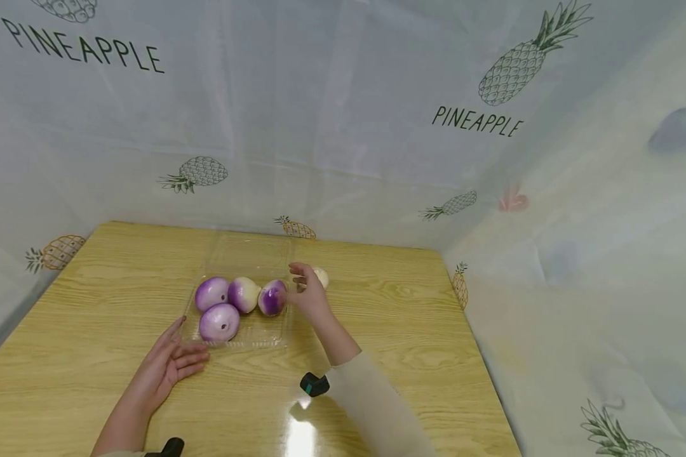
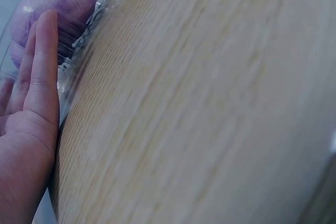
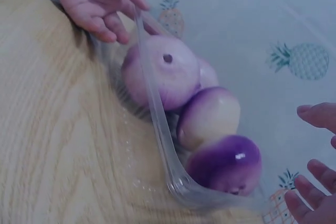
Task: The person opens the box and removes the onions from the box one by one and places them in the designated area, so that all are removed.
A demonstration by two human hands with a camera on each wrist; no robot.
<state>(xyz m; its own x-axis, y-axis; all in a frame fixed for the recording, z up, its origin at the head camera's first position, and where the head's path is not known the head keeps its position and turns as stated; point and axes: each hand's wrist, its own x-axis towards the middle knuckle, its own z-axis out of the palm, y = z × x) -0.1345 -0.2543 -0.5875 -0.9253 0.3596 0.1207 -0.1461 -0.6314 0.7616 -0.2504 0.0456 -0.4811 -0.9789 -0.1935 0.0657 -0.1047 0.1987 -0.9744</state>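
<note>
Black wrist bands mark the near edge of the scene as a person works at a wood-grain bench. The left hand, fingers straight and holding nothing, lies at the near left corner of a clear plastic box, a fingertip appearing to touch its rim. Inside the box, four purple-and-cream bulbs crowd toward the left and the back, two at the left and two in a row to the right, leaving the near right part bare. Smooth and glossy, the bulbs look firm, fairly light and likely to roll or slip; a grip around the widest part of each, fingers opposite thumb, seems surest. The thin-walled box looks light and prone to flex, better held by two opposite rims than by one side. Over its right edge, the right hand hangs with fingers spread and loosely bent, nothing between them. Just beyond that hand, outside the box, sits a pale round item, partly hidden. The transparent lid lies folded back behind. At the rear, a pale curtain printed with pineapples twice reads "PINEAPPLE" in capitals; no brand or label is legible on the box or bulbs
</note>
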